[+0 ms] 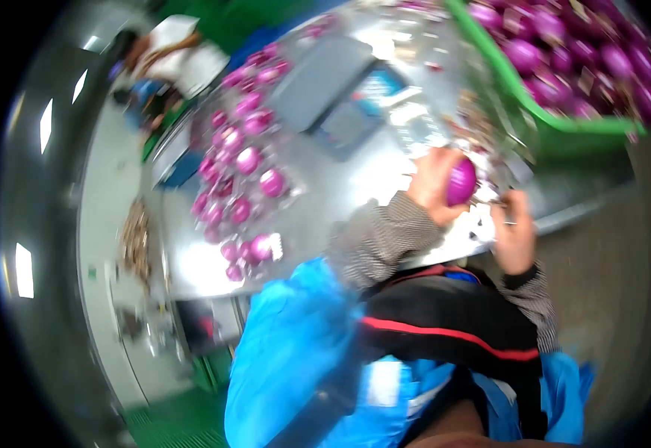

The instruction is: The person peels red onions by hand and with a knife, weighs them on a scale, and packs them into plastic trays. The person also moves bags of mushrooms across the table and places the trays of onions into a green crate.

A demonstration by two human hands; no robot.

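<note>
At the near edge of the desk (310, 224), a purple onion (462, 181) sits in the left grip (431, 183), which is closed around its side. The right grip (516, 235) is just beside the onion, fingers curled; blur prevents telling whether it holds anything. Surface: shiny metal, with strong glare. Wrapped onions (248, 160) lie spread along the left part, near a grey case (322, 82). A green crate (579, 128) full of loose purple onions is at upper right. Room: bright ceiling lamps (45, 125); a person in white (180, 56) well apart, blurred.
</note>
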